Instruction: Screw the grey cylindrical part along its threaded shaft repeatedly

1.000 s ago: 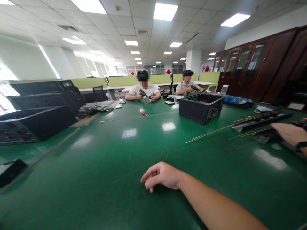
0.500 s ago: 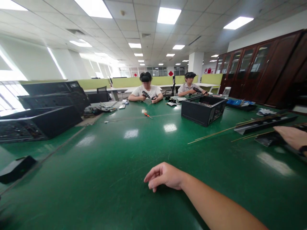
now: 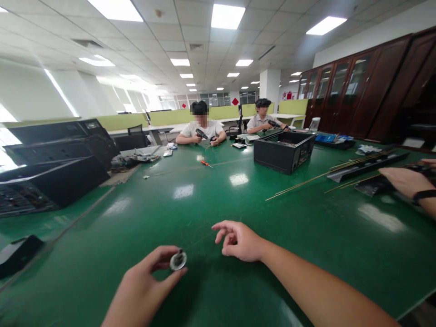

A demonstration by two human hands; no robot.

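Observation:
Between the thumb and fingers of my left hand (image 3: 150, 281) is a small round thing (image 3: 178, 260) with a pale, shiny rim and a dark middle. Its exact kind does not show. My right hand (image 3: 240, 240) hovers or rests just above the green tabletop (image 3: 136, 227), to the right of the round thing and apart from it. Its fingers are loosely bent and spread, with nothing in them.
An open black computer case (image 3: 282, 152) stands beyond my right hand. An orange screwdriver (image 3: 206, 164) lies mid-table. More cases (image 3: 75, 181) are at left, thin brass rods (image 3: 299, 184) at right. Another person's hand (image 3: 403, 179) works at the right edge; two people sit opposite with power drills.
My left hand has come into view from below, holding the small round thing. My right hand's fingers have lifted and spread a little. The camera's view has shifted slightly.

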